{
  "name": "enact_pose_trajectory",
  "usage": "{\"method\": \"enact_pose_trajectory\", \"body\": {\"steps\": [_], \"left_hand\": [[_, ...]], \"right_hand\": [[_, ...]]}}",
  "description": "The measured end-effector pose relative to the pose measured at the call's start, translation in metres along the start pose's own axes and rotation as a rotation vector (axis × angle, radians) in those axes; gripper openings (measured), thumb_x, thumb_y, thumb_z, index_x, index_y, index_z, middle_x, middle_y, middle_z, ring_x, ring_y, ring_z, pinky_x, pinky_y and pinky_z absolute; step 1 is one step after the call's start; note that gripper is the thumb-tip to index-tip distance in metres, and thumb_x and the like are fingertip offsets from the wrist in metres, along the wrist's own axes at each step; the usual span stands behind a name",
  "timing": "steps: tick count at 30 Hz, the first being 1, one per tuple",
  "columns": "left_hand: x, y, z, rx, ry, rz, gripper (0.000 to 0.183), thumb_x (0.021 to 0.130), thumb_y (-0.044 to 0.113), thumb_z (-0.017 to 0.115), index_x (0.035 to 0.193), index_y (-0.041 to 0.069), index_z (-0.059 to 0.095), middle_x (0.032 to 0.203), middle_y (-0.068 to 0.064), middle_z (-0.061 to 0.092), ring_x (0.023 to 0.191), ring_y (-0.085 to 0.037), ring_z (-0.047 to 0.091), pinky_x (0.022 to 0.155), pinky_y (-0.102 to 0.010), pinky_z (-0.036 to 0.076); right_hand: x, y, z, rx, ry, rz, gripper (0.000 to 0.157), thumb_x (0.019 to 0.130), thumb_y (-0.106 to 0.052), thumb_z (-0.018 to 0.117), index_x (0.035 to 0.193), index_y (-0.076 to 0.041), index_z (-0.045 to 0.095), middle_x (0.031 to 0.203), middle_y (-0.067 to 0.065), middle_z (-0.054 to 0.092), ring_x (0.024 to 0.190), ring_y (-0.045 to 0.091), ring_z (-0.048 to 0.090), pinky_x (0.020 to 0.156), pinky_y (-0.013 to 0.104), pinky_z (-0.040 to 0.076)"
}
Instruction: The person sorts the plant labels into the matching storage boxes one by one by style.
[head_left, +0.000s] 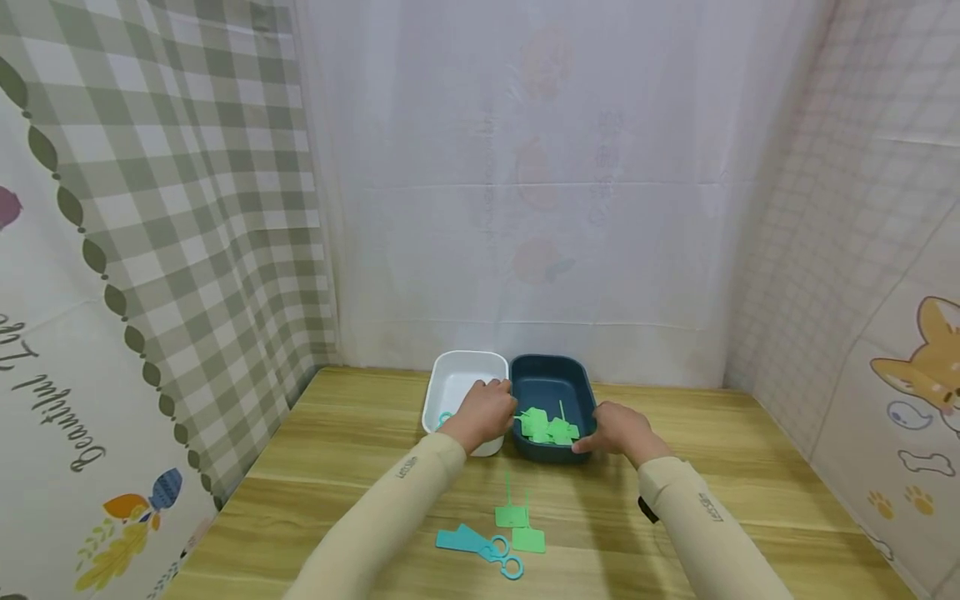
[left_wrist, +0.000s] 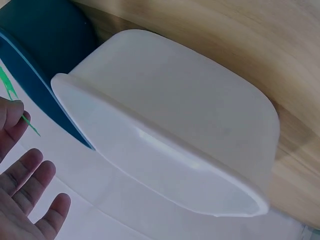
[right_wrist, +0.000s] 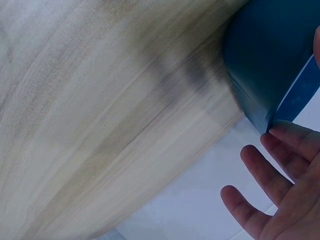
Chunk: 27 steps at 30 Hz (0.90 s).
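My left hand [head_left: 483, 414] is over the inner edges of the two bins and pinches a thin green cable-tie tag [left_wrist: 7, 82] between thumb and forefinger. Its other fingers are spread. Several green tags [head_left: 551, 429] lie heaped in the dark blue bin [head_left: 551, 367]. My right hand [head_left: 618, 429] touches that bin's right front corner with thumb and forefinger at the rim, the other fingers loosely extended. The white bin [head_left: 453, 362] stands against the blue one's left side; a teal ring piece [head_left: 446, 417] shows inside, partly hidden by my left arm.
Two green tags [head_left: 528, 541] with upright thin tails lie on the wooden table [head_left: 360, 433] in front of the bins. Beside them are teal flat tags [head_left: 461, 540] with ring ends, overlapping. A white curtain [head_left: 525, 250] hangs behind, with patterned cloths at both sides.
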<state>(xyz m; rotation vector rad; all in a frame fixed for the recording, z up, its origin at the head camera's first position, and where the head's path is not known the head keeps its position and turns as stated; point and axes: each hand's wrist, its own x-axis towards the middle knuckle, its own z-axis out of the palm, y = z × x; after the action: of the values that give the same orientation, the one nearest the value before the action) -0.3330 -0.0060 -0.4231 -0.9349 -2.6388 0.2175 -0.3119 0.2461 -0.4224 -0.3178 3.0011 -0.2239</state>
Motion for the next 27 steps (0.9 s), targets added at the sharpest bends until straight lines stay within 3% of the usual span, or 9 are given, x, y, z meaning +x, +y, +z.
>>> {"method": "enact_pose_trajectory", "body": {"steps": [8, 14, 27], "left_hand": [[0.014, 0.018, 0.003, 0.049, -0.015, -0.018, 0.009, 0.089, 0.023, 0.066, 0.089, 0.024, 0.076, 0.095, 0.001, 0.058, 0.086, -0.018, 0.057, 0.072, -0.035, 0.043], [0.019, 0.031, 0.01, 0.088, -0.016, -0.018, 0.013, 0.092, 0.037, 0.071, 0.096, 0.026, 0.077, 0.096, 0.002, 0.059, 0.088, -0.017, 0.058, 0.076, -0.036, 0.046], [0.005, 0.024, 0.009, 0.076, -0.024, 0.017, 0.014, 0.09, 0.039, 0.073, 0.099, 0.029, 0.075, 0.095, 0.005, 0.058, 0.088, -0.016, 0.058, 0.074, -0.033, 0.043]], "right_hand": [[0.002, 0.002, 0.002, 0.009, 0.001, 0.009, 0.078, 0.073, -0.053, 0.083, 0.117, 0.009, 0.065, 0.116, 0.022, 0.065, 0.103, 0.038, 0.062, 0.084, 0.052, 0.052], [0.001, 0.0, 0.002, 0.007, -0.005, 0.012, 0.077, 0.073, -0.053, 0.083, 0.115, 0.009, 0.065, 0.113, 0.02, 0.066, 0.099, 0.036, 0.064, 0.081, 0.05, 0.053], [0.003, 0.002, 0.003, 0.017, -0.006, 0.025, 0.079, 0.072, -0.053, 0.084, 0.116, 0.01, 0.064, 0.114, 0.022, 0.065, 0.103, 0.038, 0.063, 0.084, 0.052, 0.052]]}}
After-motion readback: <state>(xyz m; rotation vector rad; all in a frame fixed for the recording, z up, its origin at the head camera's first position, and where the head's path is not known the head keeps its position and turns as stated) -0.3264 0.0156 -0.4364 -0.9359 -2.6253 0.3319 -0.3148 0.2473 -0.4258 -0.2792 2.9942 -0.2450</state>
